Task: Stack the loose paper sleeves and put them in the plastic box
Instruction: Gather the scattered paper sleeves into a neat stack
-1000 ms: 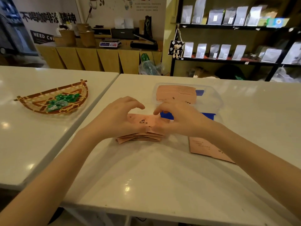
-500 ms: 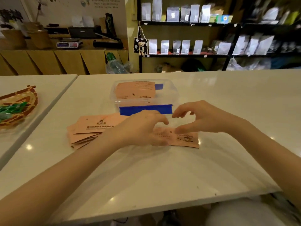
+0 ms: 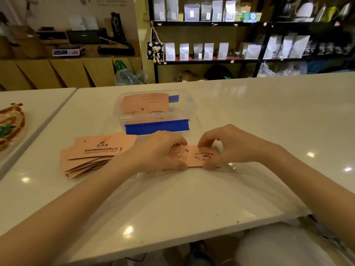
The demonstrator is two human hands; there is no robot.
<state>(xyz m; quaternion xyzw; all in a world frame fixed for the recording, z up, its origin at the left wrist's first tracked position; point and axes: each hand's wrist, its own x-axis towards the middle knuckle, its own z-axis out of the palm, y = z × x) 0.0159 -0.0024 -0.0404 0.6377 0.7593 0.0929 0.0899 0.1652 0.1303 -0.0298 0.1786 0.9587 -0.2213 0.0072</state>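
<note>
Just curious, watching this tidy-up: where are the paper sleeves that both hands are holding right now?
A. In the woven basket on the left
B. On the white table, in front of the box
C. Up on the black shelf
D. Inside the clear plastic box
B: the left hand and right hand pinch the held sleeves on the white table, nearer the camera than the plastic box.

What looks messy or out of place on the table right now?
The pile of loose sleeves left of the hands is fanned out unevenly, edges misaligned, unlike the neat stack in the plastic box. Nothing looks spilled or damaged.
</note>
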